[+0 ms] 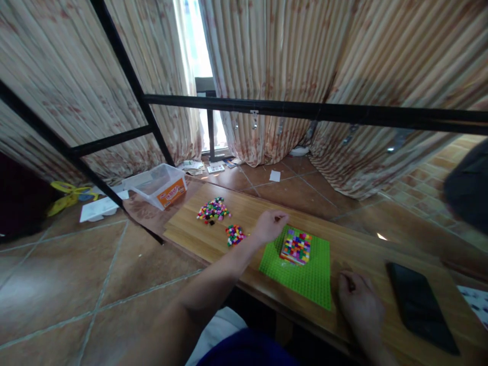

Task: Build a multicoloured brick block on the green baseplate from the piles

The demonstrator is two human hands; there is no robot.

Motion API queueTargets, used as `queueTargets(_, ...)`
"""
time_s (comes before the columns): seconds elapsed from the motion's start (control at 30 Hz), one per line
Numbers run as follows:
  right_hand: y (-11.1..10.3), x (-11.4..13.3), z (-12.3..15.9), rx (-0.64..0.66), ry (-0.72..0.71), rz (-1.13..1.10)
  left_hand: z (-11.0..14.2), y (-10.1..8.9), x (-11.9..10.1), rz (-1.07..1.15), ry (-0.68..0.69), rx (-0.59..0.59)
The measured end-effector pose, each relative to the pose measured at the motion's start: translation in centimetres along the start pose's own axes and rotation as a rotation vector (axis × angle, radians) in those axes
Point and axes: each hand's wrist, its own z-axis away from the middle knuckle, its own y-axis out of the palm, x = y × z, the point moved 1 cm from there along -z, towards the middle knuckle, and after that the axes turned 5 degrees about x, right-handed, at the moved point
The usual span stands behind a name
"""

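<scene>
Above the far-left corner of a green studded baseplate (297,282), my left hand (270,226) is closed with its fingertips together. Anything in that pinch is too small or hidden to make out. A square block of stacked multicoloured toy bricks (297,247) stands on the baseplate, just right of and nearer than those fingers. My right hand (360,300) rests on the table beside the baseplate's right edge, fingers curled in; whatever they might hold is hidden. Left of my left hand lies a small pile of loose bricks (234,235), with a larger pile of loose bricks (214,209) farther off.
A black phone-like slab (422,307) lies on the wooden table (190,223), right of my right hand. Past the table's left end stands a clear plastic bin (152,185) with an orange label. A black metal frame (244,104) crosses in front of the curtains (274,56).
</scene>
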Motion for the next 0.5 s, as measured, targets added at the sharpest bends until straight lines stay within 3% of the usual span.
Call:
queueTargets(0.17, 0.2, -0.5, 0.2, -0.031, -0.047, 0.009, 4.7, -5.2, 3.7, -0.2, -0.077, -0.039)
queueTargets(0.27, 0.1, -0.7, 0.2, -0.032, -0.043, 0.019, 7.0, -7.2, 5.6, -0.308, -0.151, -0.077)
queueTargets(0.37, 0.0, -0.6, 0.2, -0.042, -0.045, 0.025, 8.0, -7.9, 6.1, -0.421, -0.159, -0.08)
queueTargets(0.5, 0.0, -0.6, 0.2, -0.04, -0.048, 0.045, 7.6, -7.3, 4.8, -0.629, -0.102, 0.057)
